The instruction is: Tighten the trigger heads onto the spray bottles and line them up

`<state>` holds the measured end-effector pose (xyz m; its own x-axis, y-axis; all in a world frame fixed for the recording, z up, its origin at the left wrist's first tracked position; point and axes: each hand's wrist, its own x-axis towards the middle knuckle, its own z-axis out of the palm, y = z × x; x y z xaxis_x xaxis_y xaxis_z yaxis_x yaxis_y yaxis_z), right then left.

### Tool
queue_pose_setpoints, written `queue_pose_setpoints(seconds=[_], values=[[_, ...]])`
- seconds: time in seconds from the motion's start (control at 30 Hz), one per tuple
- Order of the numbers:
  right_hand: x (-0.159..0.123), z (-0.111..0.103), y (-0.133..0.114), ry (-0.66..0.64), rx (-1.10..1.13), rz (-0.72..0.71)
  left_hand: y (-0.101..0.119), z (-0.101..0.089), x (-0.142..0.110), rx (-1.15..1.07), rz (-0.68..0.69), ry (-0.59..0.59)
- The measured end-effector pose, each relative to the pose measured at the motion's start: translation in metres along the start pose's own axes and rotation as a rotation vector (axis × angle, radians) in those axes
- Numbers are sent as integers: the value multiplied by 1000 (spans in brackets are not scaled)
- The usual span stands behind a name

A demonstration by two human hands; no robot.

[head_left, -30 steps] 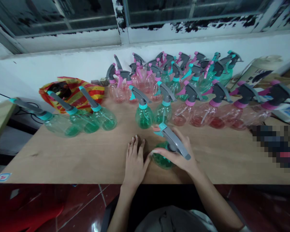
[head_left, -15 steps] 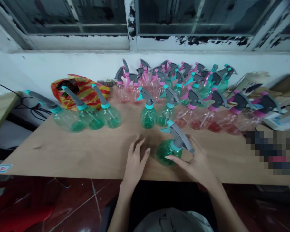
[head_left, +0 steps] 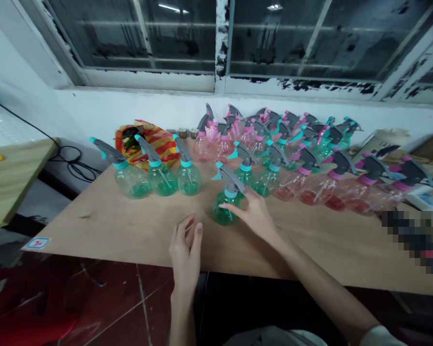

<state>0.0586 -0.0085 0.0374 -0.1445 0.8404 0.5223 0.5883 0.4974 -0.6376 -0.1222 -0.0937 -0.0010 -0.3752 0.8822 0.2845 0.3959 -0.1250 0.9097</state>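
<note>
A green-tinted plastic spray bottle (head_left: 224, 211) with a grey trigger head and teal collar stands upright on the wooden table (head_left: 104, 226), just in front of the rows. My right hand (head_left: 254, 216) reaches it from the right, with the fingertips against its side and no firm grip visible. My left hand (head_left: 185, 250) hangs apart from it near the table's front edge, holding nothing. Beside the standing bottle are more green spray bottles (head_left: 189, 179), and pink-tinted spray bottles (head_left: 285, 187) line up to the right.
Further spray bottles crowd the back of the table against the white wall (head_left: 130, 108). A red and yellow striped bag (head_left: 146, 144) sits behind the left bottles. Black cables (head_left: 74, 163) lie at left. A pixelated patch (head_left: 414, 240) covers the table's right end.
The green bottle has gone from tilted in my right hand to upright on the table, farther from the front edge. My left hand has moved back toward the edge. The view has tilted upward.
</note>
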Motion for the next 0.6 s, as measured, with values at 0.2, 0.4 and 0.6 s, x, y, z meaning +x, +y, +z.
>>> queue_pose_setpoints(seconds=[0.2, 0.4, 0.6], values=[[38, 44, 4, 107, 22, 40, -7, -1, 10, -36, -13, 12], [58, 66, 11, 182, 77, 71, -11, 6, 9, -57, -15, -48], [70, 78, 14, 216, 116, 119, -13, 12, 9, -46, -28, -118]])
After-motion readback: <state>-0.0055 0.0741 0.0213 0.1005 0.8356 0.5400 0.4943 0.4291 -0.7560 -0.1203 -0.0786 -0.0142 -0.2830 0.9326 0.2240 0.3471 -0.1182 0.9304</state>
